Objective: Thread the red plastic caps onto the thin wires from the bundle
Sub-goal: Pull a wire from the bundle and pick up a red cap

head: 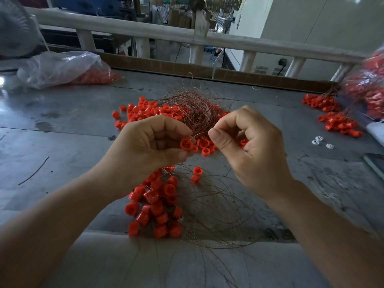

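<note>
left hand [153, 144] pinches a round red plastic cap [186, 144]; right hand [249, 146] pinches a strand from the coppery wire bundle [193, 113].

Blurred, edge-cut bag [353, 79] of caps [374, 95]

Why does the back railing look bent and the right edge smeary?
Head view: the wide-angle lens bows the railing; the bag of red caps at the right edge is blurred; the left hand, its red cap and the right hand look sharp, the pinched thin wire barely visible; lighting is dim, with glare far left.
</note>
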